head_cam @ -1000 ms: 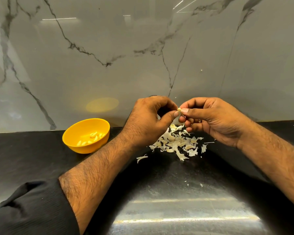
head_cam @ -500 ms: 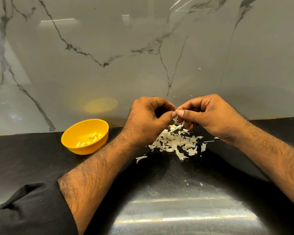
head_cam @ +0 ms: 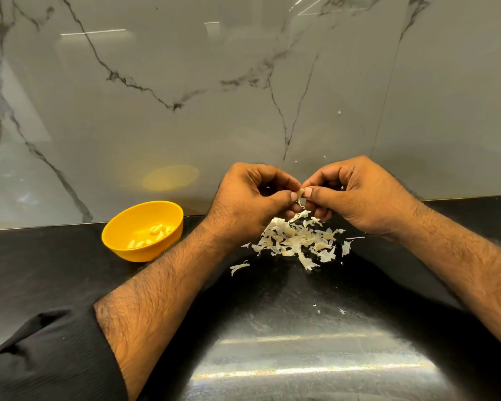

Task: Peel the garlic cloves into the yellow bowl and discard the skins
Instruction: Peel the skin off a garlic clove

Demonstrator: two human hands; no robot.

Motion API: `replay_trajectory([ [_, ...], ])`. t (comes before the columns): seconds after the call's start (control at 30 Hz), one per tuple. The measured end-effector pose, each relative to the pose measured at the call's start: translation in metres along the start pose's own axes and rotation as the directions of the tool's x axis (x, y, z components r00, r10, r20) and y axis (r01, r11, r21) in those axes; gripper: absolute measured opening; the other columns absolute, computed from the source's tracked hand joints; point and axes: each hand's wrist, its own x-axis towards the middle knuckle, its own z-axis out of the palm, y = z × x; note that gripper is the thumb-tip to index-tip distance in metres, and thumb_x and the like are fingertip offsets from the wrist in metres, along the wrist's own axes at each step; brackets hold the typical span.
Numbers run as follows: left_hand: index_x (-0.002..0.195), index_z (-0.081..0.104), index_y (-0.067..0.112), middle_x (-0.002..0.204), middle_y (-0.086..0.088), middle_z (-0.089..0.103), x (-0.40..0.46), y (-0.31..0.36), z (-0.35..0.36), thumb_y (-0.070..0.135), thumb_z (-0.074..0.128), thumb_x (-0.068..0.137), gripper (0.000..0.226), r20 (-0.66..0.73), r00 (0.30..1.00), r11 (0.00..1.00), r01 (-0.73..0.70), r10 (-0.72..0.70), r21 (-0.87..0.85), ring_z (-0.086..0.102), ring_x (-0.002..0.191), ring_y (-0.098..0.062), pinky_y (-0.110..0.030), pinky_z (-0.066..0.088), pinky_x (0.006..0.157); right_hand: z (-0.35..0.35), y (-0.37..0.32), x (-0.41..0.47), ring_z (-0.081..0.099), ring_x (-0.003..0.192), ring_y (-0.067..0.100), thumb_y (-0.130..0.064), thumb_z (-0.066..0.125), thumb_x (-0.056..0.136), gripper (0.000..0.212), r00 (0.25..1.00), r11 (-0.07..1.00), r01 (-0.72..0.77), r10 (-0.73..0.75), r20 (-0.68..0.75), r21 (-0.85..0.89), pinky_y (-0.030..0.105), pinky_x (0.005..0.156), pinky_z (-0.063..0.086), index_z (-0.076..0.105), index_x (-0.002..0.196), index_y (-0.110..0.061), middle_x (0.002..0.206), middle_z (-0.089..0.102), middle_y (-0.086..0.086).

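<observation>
Between the thumbs of both hands sits a small garlic clove (head_cam: 301,195), partly covered in pale skin. My left hand (head_cam: 249,198) pinches it from the left with curled fingers, and my right hand (head_cam: 356,195) pinches it from the right. Directly below the hands lies a heap of white garlic skins (head_cam: 295,241) on the black counter. The yellow bowl (head_cam: 119,241) stands to the left of my left forearm, holding several peeled cloves (head_cam: 151,235).
A grey marble wall (head_cam: 243,96) rises right behind the hands and bowl. A loose skin scrap (head_cam: 239,267) lies left of the heap, and tiny flakes (head_cam: 342,311) dot the glossy black counter (head_cam: 301,357) nearer me. My black sleeve (head_cam: 47,357) fills the lower left.
Both hands stay together above the skin heap, their thumbs working at the clove. The clove now shows between the thumb tips, with a flap of skin hanging from it.
</observation>
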Motion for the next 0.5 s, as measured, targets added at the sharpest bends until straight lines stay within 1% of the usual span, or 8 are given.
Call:
replay_trajectory([
  [0.27,0.099,0.081,0.005,0.083,-0.010,0.080,0.0010,-0.0004,0.0004,0.000,0.077,0.093,0.009,-0.029,1.000,0.997,-0.002,0.004,0.072,0.080,0.077,-0.028,-0.048,0.068,0.077,-0.0006,-0.0052,-0.0027,0.073,0.069,0.008,-0.025,0.072,0.098,0.009,0.999,0.996,0.039,-0.039,0.006,-0.084,0.025,0.068,0.063,0.081,0.096,-0.024,0.075,0.077,-0.007],
  [0.4,0.098,0.081,0.005,0.083,-0.010,0.080,0.0006,0.0005,0.0023,-0.001,0.077,0.092,0.009,-0.025,1.000,0.998,0.011,-0.010,0.059,0.080,0.077,-0.028,-0.049,0.068,0.077,-0.0011,-0.0051,-0.0027,0.073,0.069,0.007,-0.025,0.071,0.099,0.010,0.999,0.989,0.037,-0.035,0.013,-0.145,0.027,0.070,0.064,0.080,0.095,-0.027,0.075,0.076,-0.010],
  [0.5,0.098,0.081,0.005,0.083,-0.011,0.080,0.0003,0.0001,0.0020,-0.001,0.077,0.092,0.009,-0.027,1.000,0.999,0.016,-0.014,0.049,0.080,0.077,-0.030,-0.051,0.067,0.078,-0.0002,-0.0048,-0.0031,0.071,0.065,0.005,-0.027,0.071,0.098,0.010,0.999,0.985,0.042,-0.044,-0.009,-0.169,0.030,0.069,0.064,0.080,0.092,-0.028,0.073,0.075,-0.010],
])
